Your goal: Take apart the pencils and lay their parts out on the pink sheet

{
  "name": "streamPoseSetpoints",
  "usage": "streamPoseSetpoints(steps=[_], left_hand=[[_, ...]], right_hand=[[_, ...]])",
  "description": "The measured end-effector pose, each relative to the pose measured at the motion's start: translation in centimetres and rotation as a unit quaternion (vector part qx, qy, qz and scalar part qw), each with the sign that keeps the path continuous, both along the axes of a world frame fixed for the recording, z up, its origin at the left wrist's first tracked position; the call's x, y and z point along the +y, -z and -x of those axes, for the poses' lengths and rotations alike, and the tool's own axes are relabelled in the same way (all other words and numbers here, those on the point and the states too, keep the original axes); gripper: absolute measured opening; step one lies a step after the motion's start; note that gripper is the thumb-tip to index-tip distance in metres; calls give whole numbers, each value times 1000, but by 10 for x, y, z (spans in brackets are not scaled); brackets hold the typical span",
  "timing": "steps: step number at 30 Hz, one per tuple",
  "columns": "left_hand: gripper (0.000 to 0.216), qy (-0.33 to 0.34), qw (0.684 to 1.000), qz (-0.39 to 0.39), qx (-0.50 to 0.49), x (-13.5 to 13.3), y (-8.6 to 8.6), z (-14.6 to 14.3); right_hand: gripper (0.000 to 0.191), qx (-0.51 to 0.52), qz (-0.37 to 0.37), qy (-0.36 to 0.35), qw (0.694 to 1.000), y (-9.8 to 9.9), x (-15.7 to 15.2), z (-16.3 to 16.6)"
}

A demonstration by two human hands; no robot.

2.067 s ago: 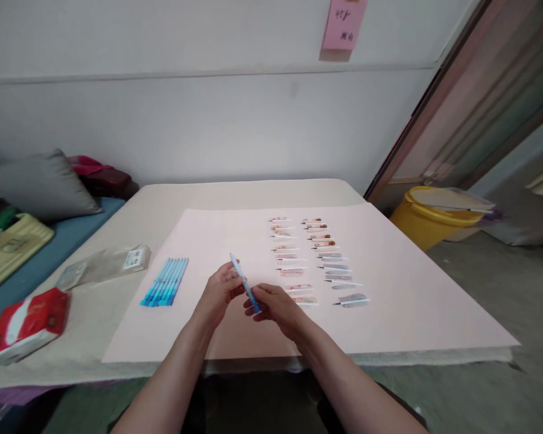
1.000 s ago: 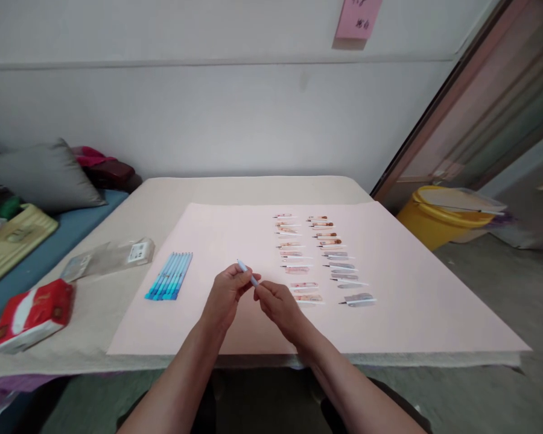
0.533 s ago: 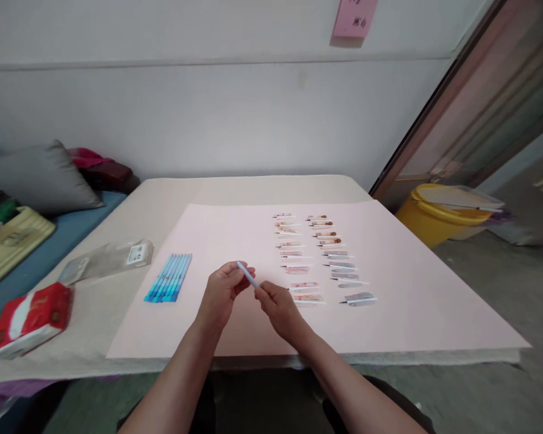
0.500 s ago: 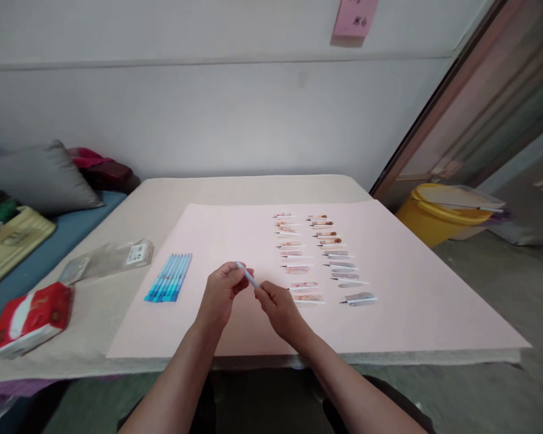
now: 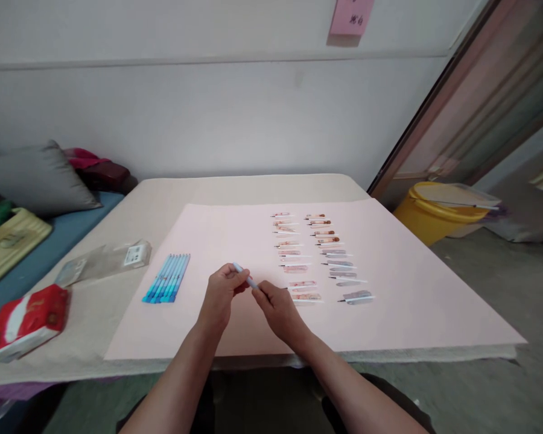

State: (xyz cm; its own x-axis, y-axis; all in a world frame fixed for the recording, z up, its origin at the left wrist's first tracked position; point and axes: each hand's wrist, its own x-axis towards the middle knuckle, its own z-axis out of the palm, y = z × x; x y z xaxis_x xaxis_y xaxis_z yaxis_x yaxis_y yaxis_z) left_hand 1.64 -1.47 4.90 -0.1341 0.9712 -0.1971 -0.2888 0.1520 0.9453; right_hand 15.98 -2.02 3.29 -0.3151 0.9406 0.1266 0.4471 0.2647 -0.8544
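Both my hands meet over the front middle of a pink paper sheet (image 5: 402, 289). My left hand (image 5: 220, 295) is closed in a pinch around a thin light-blue pen (image 5: 244, 276). My right hand (image 5: 274, 307) is closed too, its fingertips gripping the same pen's lower end. A row of several blue pens (image 5: 166, 286) lies on the sheet to the left of my hands. Two columns of small pen parts (image 5: 319, 254), white with pinkish and grey pieces, lie on the sheet to the right of them.
The sheet lies on a beige table (image 5: 163, 199). A clear plastic packet (image 5: 102, 262) and a red tissue pack (image 5: 25, 322) sit at the table's left. A grey cushion (image 5: 40, 178) lies further left. A yellow bucket (image 5: 434, 211) stands on the floor at right.
Two seconds ago a long stretch of the blue pen showed between my hands; now only a short pale piece shows, and my hands sit closer together.
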Motion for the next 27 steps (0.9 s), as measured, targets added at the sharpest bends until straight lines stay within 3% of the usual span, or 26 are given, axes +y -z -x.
streamPoseSetpoints(steps=[7, 13, 19, 24, 27], left_hand=[[30, 63, 994, 19, -90, 1, -5, 0], [18, 9, 1000, 4, -12, 2, 0, 1], [34, 54, 992, 14, -113, 3, -3, -1], [20, -39, 997, 22, -56, 4, 3, 5], [22, -60, 994, 36, -88, 7, 5, 10]], right_hand=[[30, -4, -12, 25, 1000, 1, 3, -5], [30, -30, -14, 27, 999, 3, 3, -6], [29, -22, -12, 21, 999, -1, 3, -7], [29, -22, -20, 11, 999, 0, 1, -5], [29, -21, -19, 18, 999, 0, 1, -5]])
